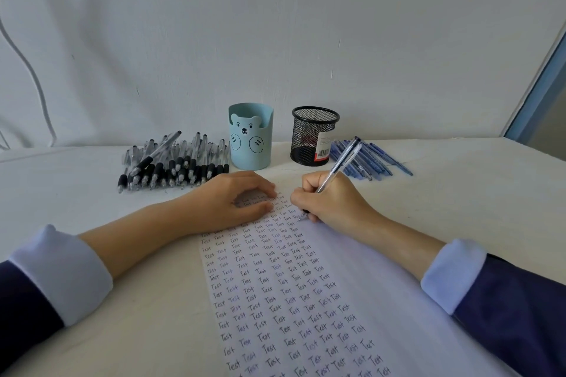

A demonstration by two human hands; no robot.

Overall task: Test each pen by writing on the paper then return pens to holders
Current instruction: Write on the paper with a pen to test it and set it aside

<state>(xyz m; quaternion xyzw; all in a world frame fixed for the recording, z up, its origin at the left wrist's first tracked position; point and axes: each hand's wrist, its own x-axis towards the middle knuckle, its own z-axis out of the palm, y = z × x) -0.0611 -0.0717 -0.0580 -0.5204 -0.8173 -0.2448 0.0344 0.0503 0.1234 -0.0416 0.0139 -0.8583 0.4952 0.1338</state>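
Observation:
My right hand [329, 199] grips a clear blue pen [340, 162] in a writing hold, its tip touching the white paper [361, 278] near the paper's far end. Rows of the handwritten word "Test" cover the sheet. My left hand [232, 200] rests on the far end of the paper with its fingers lightly arched, holding nothing. Behind the hands stand a light blue bear holder [250, 136] and a black mesh holder [314, 136]. A pile of black pens [174, 162] lies left of the bear holder. Several blue pens [373, 159] lie right of the mesh holder.
The table [459, 187] wears a white cloth, and a white draped backdrop rises right behind the holders. A blue-grey frame edge [539, 86] shows at the far right. Both forearms, in dark blue sleeves with pale cuffs, lie on the table's near part.

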